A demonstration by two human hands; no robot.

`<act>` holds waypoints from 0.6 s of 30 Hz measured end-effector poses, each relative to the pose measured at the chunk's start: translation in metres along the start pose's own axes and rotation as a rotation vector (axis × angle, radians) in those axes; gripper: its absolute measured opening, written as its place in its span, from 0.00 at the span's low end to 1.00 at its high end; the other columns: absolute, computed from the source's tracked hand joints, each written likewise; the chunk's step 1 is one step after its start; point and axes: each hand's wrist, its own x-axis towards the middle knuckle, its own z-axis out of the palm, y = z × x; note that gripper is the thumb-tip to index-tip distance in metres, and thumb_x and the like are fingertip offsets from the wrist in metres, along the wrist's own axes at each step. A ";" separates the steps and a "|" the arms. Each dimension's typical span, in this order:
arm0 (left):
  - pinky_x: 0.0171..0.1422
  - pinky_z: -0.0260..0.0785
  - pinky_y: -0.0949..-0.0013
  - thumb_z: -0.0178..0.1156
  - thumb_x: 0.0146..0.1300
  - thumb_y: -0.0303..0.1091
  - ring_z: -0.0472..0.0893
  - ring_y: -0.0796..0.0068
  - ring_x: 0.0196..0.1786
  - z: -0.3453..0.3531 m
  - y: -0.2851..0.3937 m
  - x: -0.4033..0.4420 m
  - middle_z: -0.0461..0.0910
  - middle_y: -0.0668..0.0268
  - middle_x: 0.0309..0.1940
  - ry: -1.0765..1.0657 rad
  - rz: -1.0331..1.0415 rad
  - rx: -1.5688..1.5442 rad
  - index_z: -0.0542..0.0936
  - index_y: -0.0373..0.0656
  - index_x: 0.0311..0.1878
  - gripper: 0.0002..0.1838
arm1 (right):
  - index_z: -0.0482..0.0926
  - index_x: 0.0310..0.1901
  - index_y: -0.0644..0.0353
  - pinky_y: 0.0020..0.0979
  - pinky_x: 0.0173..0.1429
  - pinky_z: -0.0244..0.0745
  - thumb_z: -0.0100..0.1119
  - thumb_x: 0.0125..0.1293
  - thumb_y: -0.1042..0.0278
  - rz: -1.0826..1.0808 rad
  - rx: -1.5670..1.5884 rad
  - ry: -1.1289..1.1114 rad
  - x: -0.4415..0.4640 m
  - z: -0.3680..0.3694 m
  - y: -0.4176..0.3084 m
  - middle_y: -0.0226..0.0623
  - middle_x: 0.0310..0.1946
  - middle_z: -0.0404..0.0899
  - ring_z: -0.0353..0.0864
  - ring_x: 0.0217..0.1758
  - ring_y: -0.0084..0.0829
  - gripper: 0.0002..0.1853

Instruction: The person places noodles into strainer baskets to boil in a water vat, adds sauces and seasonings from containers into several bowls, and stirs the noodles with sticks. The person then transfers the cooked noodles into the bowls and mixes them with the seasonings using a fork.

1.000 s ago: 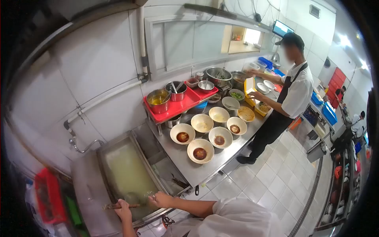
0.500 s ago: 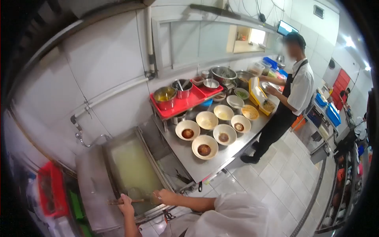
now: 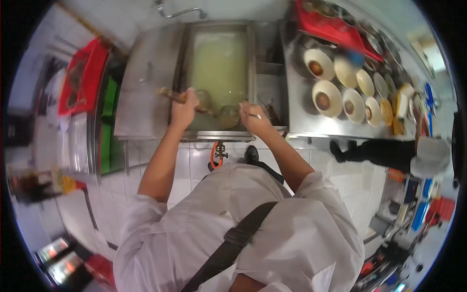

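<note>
The left hand (image 3: 183, 112) grips a wooden handle (image 3: 174, 95) over the near part of a steel vat (image 3: 251, 63) of pale yellow-green liquid (image 3: 220, 61); the right hand (image 3: 254, 120) is wrapped around a thin handle (image 3: 255, 116) at the vat's right side. Two round utensil heads (image 3: 228, 117) show between the hands. Right: pale bowls (image 3: 327, 99), several with brown contents, on a steel counter (image 3: 302, 119). Left: a red crate (image 3: 99, 63).

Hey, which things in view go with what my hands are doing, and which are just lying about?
In use:
- Left hand, gripping a wooden handle
- Right hand, holding a thin handle
- Metal vat of cloudy liquid

Probably just lying about:
- Red basket
- Green container

Sauce bowls stand untouched by your hands; they may be connected.
</note>
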 end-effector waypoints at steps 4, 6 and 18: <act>0.27 0.54 0.71 0.51 0.73 0.48 0.62 0.82 0.21 0.002 0.002 0.000 0.63 0.77 0.16 -0.028 -0.062 0.035 0.65 0.46 0.20 0.25 | 0.75 0.32 0.65 0.47 0.32 0.73 0.47 0.72 0.64 -0.407 -0.300 0.161 -0.012 0.010 0.017 0.54 0.21 0.75 0.76 0.26 0.60 0.14; 0.28 0.53 0.71 0.50 0.74 0.49 0.60 0.82 0.21 -0.002 0.003 0.009 0.61 0.77 0.15 -0.061 -0.039 0.019 0.63 0.46 0.18 0.27 | 0.74 0.31 0.66 0.47 0.32 0.72 0.46 0.73 0.63 -0.358 -0.092 0.139 -0.002 -0.030 -0.012 0.55 0.22 0.75 0.76 0.26 0.59 0.15; 0.31 0.62 0.69 0.55 0.70 0.50 0.69 0.80 0.23 -0.004 0.048 0.007 0.72 0.72 0.17 -0.387 0.113 0.349 0.73 0.40 0.23 0.25 | 0.74 0.34 0.66 0.45 0.34 0.70 0.47 0.71 0.65 -0.328 0.042 0.264 0.119 0.045 -0.013 0.57 0.24 0.75 0.73 0.26 0.55 0.13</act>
